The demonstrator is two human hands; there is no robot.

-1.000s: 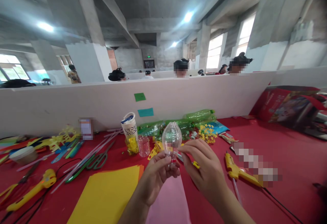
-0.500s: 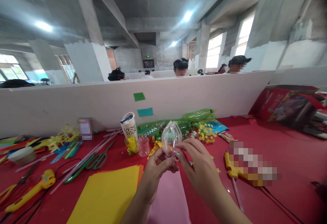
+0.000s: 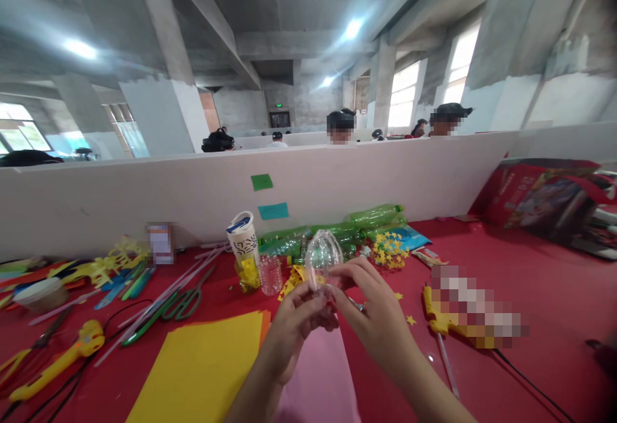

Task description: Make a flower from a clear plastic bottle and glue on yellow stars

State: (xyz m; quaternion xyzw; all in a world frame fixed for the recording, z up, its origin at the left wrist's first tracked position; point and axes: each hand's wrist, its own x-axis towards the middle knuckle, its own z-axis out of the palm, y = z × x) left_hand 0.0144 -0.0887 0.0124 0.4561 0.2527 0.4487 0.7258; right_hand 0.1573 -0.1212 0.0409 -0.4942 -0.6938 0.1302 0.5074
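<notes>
A clear plastic piece (image 3: 324, 252), rounded with strips curving up to meet at its top, is held upright above the table. My left hand (image 3: 301, 314) pinches its lower end between thumb and fingers. At the lower right side, my right hand (image 3: 366, 301) has its thumb and fingertips closed on the same piece. A small dark, shiny bit shows beneath the right fingers, too small to name. Pink paper (image 3: 321, 378) lies under the hands, with yellow paper (image 3: 197, 365) to the left.
Green plastic bottles (image 3: 376, 217) lie along the white partition (image 3: 144, 198). Beside them are a white cup (image 3: 243, 240), a clear ribbed container (image 3: 270, 275) and yellow stars (image 3: 388, 249). Scissors (image 3: 186, 301) and a yellow glue gun (image 3: 62, 359) lie left; another glue gun (image 3: 438, 320) lies right.
The clear plastic piece has turned slightly in my hands, its strips now showing more as a loop. My left fingers have shifted a little at its base.
</notes>
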